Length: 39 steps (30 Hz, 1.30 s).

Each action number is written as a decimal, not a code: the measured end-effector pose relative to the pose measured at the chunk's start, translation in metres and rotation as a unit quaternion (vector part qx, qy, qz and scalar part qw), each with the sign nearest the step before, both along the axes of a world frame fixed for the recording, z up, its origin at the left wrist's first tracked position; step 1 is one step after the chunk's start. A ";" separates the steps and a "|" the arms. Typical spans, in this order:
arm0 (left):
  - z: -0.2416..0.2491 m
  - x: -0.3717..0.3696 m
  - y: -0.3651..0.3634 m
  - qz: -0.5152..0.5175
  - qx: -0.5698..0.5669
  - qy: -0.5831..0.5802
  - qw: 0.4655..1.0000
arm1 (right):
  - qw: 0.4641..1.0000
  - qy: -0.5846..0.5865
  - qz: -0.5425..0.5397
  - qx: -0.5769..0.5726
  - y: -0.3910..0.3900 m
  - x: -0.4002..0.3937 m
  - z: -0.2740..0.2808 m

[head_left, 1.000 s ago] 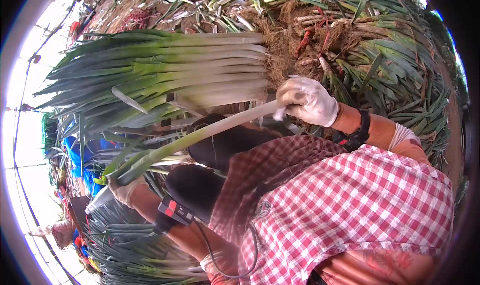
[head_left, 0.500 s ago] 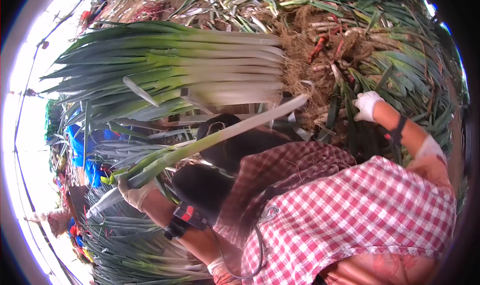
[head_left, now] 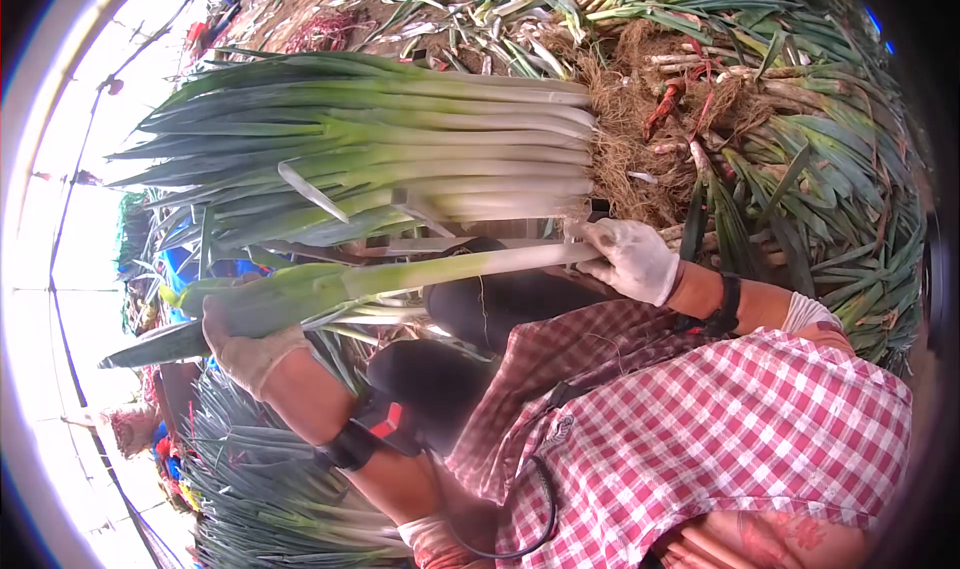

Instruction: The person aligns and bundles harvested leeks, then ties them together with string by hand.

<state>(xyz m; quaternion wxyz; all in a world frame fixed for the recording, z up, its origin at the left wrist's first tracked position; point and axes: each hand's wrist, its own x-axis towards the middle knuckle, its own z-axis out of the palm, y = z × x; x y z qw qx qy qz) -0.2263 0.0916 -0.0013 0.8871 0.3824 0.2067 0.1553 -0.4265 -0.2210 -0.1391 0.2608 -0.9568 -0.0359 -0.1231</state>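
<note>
- 2 gloved hands: 1 left hand (head_left: 252, 353), 1 right hand (head_left: 636, 260)
- 1 held leek (head_left: 440, 273)
- 1 laid-out row of leeks (head_left: 480, 154), stalks overlapping too much to count
- 1 checked garment (head_left: 720, 419)
- 2 wrist straps (head_left: 350, 447)
- 2 dark-clad knees (head_left: 425, 381)
- 1 black cable (head_left: 551, 499)

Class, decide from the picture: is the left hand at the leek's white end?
No, the left hand holds the leek by its green leafy part; the right hand is at the white end.
</note>
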 end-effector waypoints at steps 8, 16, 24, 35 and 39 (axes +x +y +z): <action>-0.030 0.020 0.034 -0.322 -0.178 -0.322 0.872 | 0.990 0.068 0.105 0.065 -0.012 -0.019 0.052; -0.075 0.033 0.087 -0.076 0.090 -0.090 0.989 | 0.935 0.294 0.145 0.133 0.000 -0.019 0.090; -0.082 0.006 0.148 -0.039 0.001 -0.081 0.996 | 0.911 0.368 0.121 0.143 -0.016 -0.022 0.100; -0.142 -0.016 0.346 0.077 0.697 0.119 0.703 | 0.815 0.528 0.054 0.234 0.006 -0.008 0.142; -0.094 -0.075 0.391 0.204 0.174 0.226 0.936 | 0.831 0.478 0.116 0.260 -0.008 -0.010 0.145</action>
